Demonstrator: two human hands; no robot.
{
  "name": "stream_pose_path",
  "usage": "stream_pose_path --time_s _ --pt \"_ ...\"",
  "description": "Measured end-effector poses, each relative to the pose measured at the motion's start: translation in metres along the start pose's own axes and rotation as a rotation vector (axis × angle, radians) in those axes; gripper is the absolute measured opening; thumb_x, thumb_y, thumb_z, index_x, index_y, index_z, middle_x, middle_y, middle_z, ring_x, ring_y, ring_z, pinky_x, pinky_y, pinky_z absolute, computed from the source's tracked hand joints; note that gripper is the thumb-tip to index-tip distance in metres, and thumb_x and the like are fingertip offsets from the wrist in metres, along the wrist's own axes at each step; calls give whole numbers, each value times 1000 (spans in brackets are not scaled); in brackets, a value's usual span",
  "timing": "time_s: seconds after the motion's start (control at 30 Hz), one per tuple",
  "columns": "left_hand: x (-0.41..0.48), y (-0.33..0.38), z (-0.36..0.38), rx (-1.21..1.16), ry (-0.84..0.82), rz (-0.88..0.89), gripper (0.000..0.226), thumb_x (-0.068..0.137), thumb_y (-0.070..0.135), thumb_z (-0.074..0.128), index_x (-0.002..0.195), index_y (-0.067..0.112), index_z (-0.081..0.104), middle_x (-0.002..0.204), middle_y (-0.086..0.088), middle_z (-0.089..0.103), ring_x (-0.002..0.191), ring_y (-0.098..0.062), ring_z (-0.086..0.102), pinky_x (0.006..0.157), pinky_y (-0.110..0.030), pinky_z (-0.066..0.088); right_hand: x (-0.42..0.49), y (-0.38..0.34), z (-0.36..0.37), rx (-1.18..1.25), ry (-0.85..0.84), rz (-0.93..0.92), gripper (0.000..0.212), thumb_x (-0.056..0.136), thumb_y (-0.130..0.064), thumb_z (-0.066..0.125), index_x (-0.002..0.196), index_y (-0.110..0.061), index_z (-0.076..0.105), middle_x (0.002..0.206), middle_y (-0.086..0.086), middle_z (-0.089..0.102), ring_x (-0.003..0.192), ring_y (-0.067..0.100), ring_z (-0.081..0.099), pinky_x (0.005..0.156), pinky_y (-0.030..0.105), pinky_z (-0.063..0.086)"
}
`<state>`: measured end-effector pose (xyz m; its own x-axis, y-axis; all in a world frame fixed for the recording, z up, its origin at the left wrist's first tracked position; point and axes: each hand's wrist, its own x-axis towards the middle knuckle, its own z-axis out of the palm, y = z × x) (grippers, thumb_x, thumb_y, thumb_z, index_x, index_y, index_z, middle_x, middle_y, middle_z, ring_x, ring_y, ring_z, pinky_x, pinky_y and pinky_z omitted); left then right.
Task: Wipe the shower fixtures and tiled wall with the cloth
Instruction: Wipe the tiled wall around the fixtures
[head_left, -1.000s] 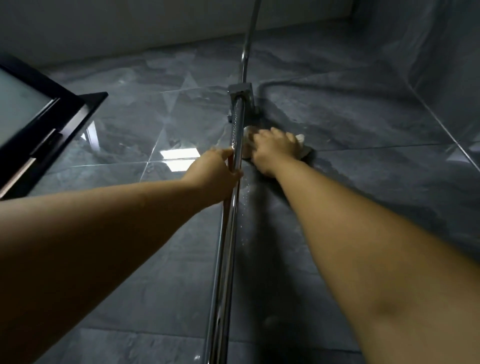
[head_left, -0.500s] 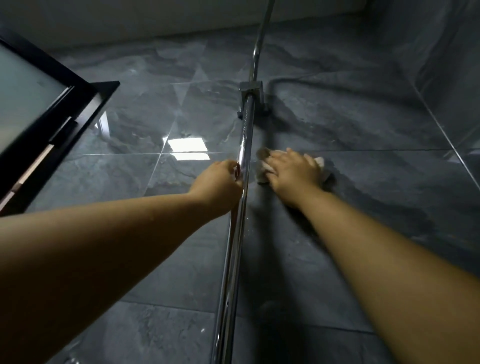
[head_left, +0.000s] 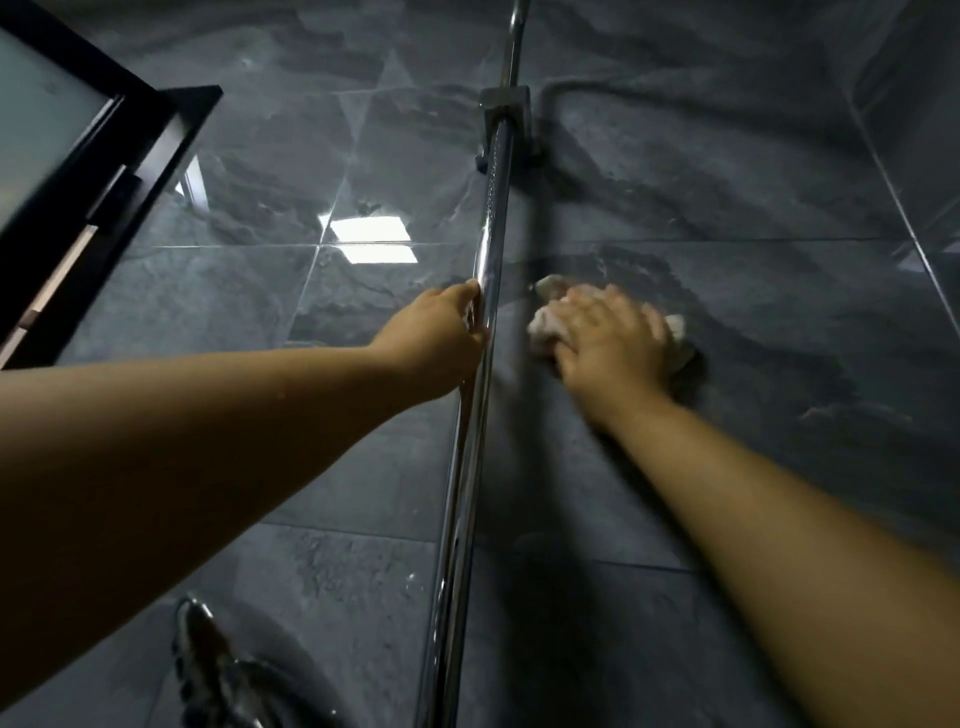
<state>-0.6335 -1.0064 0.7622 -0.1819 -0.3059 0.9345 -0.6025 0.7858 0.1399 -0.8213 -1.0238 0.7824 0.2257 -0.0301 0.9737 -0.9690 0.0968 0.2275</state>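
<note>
A chrome shower rail (head_left: 470, 441) runs up the dark grey tiled wall (head_left: 727, 208) to a square bracket (head_left: 505, 106). My left hand (head_left: 441, 338) grips the rail about midway up. To the right of the rail, my right hand (head_left: 608, 338) presses a pale cloth (head_left: 545, 322) flat against the tile, fingers spread over it. Most of the cloth is hidden under the hand; its edges show at the left and right.
A black-framed window (head_left: 93, 171) with frosted glass stands at the upper left. A chrome hose or handset (head_left: 208, 660) shows at the bottom left. The adjoining tiled wall (head_left: 924, 130) meets this one at the right corner.
My right hand has slid the cloth down and to the right along the tile, away from the bracket. My left hand keeps its grip on the rail. The view has tilted downward.
</note>
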Motion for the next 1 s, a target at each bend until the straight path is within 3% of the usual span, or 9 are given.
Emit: stream_pose_path --time_s 0.2,0.27,0.37,0.43,0.63,0.7,0.8,0.87,1.0 --pt "-1 5 2 -31 8 -52 54 94 15 48 145 20 30 137 -8 48 118 -26 51 100 -41 45 -57 25 -6 -92 -180 -839 50 81 -42 46 128 -29 52 136 1 53 128 27 44 106 44 29" --pt "-5 5 2 -33 5 -70 55 94 14 49 144 21 29 136 -8 49 117 -28 52 99 -43 45 -37 41 -13 -92 -155 -658 52 80 -41 45 130 -27 53 138 4 51 128 30 46 104 48 32" --pt "-11 13 4 -130 -8 -151 57 89 6 49 142 18 33 135 -12 48 113 -33 52 95 -46 48 -14 24 -11 -7 -49 103 51 91 -39 41 141 -33 38 153 -6 28 141 24 20 113 42 12" --pt "-14 19 4 -175 13 -201 47 86 6 49 132 12 43 127 -15 51 109 -35 54 92 -47 49 -29 -9 -5 26 -2 286 48 93 -35 45 141 -33 39 153 -7 27 143 24 14 114 44 7" --pt "-26 31 -2 -180 -13 -241 42 87 6 49 129 3 44 133 -18 38 108 -38 52 90 -45 51 -98 35 -18 -89 -214 -707 53 83 -44 39 133 -26 45 143 4 44 131 28 35 106 43 21" --pt "-31 33 0 -172 -35 -231 50 90 7 50 138 6 35 139 -14 28 112 -35 49 95 -42 49 -83 69 -30 -122 -149 -571 55 81 -44 40 132 -25 49 140 7 49 126 32 44 101 38 22" --pt "-37 38 6 -161 -6 -247 51 91 11 51 138 6 33 139 -13 27 115 -36 46 98 -43 45 -66 70 -33 -12 8 217 51 87 -39 47 137 -27 47 148 3 39 137 31 30 110 44 16" --pt "-40 43 10 -113 19 -284 51 90 15 52 138 6 34 138 -13 27 120 -36 41 103 -43 40 -78 37 -22 -31 39 447 48 89 -33 49 137 -29 46 150 1 35 140 30 21 112 49 11" --pt "-40 55 15 11 36 -250 50 92 23 49 138 11 35 140 -13 26 127 -35 29 105 -43 30 -128 26 -10 -17 -48 -326 48 82 -38 42 128 -24 51 137 7 52 130 28 33 104 45 24"
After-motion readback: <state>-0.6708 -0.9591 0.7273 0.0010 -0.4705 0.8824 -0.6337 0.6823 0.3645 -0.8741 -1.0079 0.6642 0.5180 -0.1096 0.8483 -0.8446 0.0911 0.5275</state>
